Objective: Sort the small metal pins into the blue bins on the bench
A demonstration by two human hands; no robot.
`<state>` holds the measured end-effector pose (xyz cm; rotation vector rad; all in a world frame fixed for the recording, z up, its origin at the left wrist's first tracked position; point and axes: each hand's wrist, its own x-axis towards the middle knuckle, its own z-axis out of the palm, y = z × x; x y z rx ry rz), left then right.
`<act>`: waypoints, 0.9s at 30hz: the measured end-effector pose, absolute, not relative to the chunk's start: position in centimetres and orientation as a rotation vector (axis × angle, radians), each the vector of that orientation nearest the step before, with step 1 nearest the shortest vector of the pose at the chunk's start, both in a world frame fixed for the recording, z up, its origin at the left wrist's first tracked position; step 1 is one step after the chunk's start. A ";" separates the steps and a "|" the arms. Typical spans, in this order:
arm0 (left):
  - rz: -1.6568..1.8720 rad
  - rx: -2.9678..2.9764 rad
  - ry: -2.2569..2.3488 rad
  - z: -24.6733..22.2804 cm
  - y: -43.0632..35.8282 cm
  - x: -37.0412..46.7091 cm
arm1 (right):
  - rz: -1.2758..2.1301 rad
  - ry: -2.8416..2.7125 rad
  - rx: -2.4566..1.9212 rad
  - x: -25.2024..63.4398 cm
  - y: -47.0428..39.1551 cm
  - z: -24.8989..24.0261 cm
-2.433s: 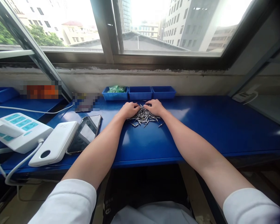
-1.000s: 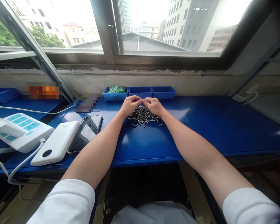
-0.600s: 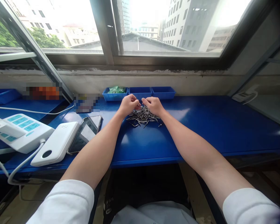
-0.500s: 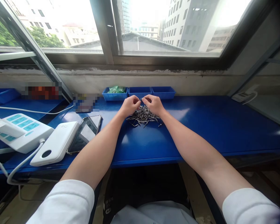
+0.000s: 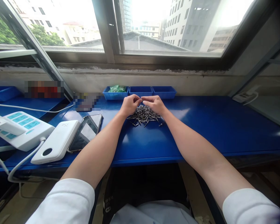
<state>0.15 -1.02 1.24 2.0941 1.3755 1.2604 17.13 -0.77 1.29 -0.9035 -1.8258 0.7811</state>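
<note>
Both my hands meet over a pile of small thin metal pins, some with a thicker end, on the blue tabletop. My left hand is closed in a pinch of thumb and forefinger. A tiny metallic piece, probably one of the pins, shows at its fingertips. My right hand has its fingers stretched out, with a gap between thumb and forefinger. Its forefinger tip reaches the left fingertips. Behind the hands stand three blue bins in a row; the left one contains green plastic packets.
To the left lie a phone, a white power bank and a white power strip with cables. A metal shelf post slants up at the left. A white adapter lies at the far right, and a window is behind the table.
The right fingers have straightened from a pinch, and thumb and forefinger have come apart. My left hand keeps its pinch in nearly the same place.
</note>
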 end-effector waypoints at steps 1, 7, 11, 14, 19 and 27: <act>1.259 2.093 1.362 1.2 -1.0 0.2 | 0.792 -1.833 -0.885 17.2 -0.7 1.3; 1.354 2.058 1.414 1.2 -0.7 0.0 | 0.563 -1.883 -1.041 18.2 0.2 1.4; 1.350 2.032 1.559 1.0 -0.1 -0.6 | 0.176 -1.779 -1.541 20.2 1.7 1.3; 1.296 2.047 1.639 0.7 0.3 -1.1 | 0.063 -1.730 -1.778 21.7 2.8 0.6; 1.186 2.107 1.730 0.1 0.6 -1.4 | 0.070 -1.711 -1.928 22.6 3.3 -0.5; 1.164 2.236 1.724 0.0 0.7 -1.5 | 0.086 -1.730 -1.941 22.3 3.3 -0.4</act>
